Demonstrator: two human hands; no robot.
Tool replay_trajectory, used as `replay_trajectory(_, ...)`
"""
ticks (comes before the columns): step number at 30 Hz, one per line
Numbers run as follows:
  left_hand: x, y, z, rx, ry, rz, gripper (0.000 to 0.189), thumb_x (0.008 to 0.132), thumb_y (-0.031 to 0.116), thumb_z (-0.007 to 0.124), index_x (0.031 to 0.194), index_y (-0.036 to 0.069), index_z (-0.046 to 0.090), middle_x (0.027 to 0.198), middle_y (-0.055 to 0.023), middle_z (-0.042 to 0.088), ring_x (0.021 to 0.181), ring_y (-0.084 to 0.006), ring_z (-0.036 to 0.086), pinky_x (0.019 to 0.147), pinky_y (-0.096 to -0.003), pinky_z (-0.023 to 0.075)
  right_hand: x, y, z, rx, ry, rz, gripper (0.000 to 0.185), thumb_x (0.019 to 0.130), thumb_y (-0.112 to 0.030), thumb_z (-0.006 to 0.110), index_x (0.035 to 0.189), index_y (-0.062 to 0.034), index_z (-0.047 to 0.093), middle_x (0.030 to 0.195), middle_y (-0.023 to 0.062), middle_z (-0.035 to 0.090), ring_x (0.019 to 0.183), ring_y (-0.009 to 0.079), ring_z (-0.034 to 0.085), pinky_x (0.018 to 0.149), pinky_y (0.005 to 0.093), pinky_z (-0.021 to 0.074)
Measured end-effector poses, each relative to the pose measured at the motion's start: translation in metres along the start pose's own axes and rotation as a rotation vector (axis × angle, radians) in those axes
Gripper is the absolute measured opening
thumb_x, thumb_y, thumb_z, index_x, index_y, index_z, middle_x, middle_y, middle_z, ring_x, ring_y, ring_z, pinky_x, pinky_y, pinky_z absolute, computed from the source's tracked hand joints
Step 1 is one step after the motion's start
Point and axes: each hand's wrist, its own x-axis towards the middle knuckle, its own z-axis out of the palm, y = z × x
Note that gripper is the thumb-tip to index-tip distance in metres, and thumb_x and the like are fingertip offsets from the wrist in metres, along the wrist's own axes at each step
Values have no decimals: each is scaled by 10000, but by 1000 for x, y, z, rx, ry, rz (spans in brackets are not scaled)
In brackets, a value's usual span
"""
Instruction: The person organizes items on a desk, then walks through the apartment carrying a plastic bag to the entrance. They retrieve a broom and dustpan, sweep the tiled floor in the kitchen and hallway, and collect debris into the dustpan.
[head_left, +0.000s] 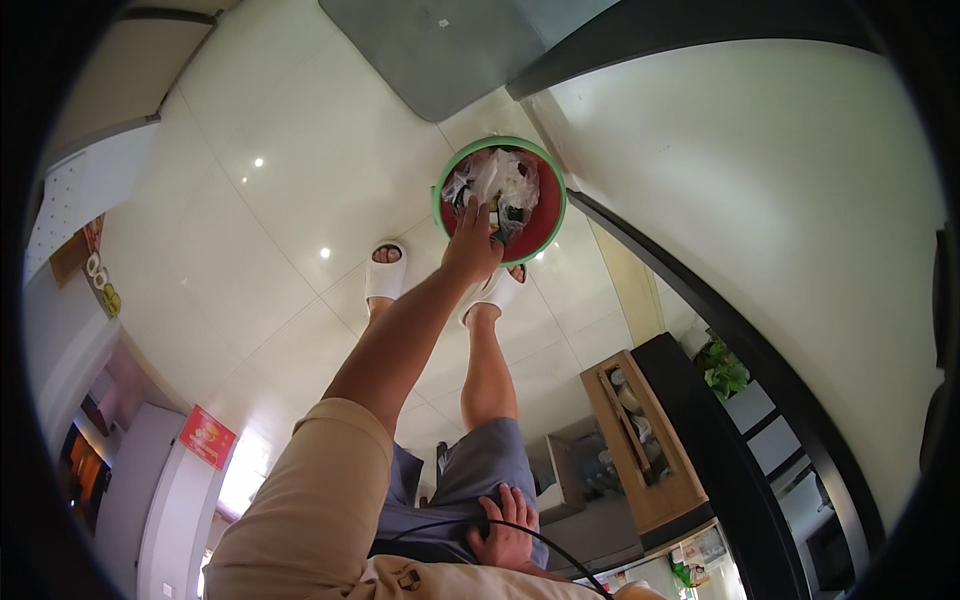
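Observation:
My left hand (474, 241) reaches over the near rim of a round bin (543, 238) with a green rim and a red inside. Crumpled clear plastic wrapping (501, 176) and some dark and white scraps fill much of it. The fingers are stretched over these scraps, the thumb apart on the right. The underside of that hand is hidden, so whether it grips anything does not show. On the grey shorts (480, 469) over my thigh lies my right hand (508, 526), fingers slightly spread, holding nothing. A thin black cable (544, 538) crosses in front of it.
My feet, in white slippers (386, 276), stand on glossy floor tiles (277, 285) just short of the bin. A grey mat (442, 56) lies beyond it. To the right rises a white panel with a black edge (637, 240); a wooden cabinet (641, 442) stands behind me at right.

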Motion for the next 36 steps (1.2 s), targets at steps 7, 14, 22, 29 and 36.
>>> replay_trajectory(7,40,3,-8,324,-288,140,486,853,237,665,1241,-41,574,1351,-216,538,1309,-373,490,1094,-465,460,1,3,5,48,-47,5,610,689,-338,747,1266,-169,647,1512,200,466,1422,419,391,1134,564,287)
replay_trajectory(14,-39,13,-36,296,-380,121,389,988,338,536,946,3,729,873,-184,728,886,-378,704,837,-513,554,7,3,-8,78,-1,3,624,699,-307,761,1289,-162,620,1522,194,453,1425,414,388,1128,560,286)
replay_trajectory(22,-221,-91,-79,352,-865,-20,386,1017,344,517,1006,32,743,1014,-236,729,946,-398,713,832,-504,560,12,-7,-23,47,1,20,611,724,-322,778,1296,-177,621,1560,163,425,1469,373,340,1154,543,267)
replay_trajectory(29,-309,-112,-181,425,-685,-446,311,922,147,550,1101,-36,725,1106,-272,720,1091,-403,698,955,-471,552,18,-16,-15,9,111,-7,583,753,-338,761,1294,-167,625,1537,168,451,1445,382,374,1158,559,293)
replay_trajectory(36,-324,-142,-249,682,-954,43,167,768,124,659,813,18,780,940,-221,747,861,-361,730,791,-471,576,35,-14,2,-7,46,-3,618,852,-439,680,1413,-207,561,1599,121,396,1500,337,313,1193,548,288)
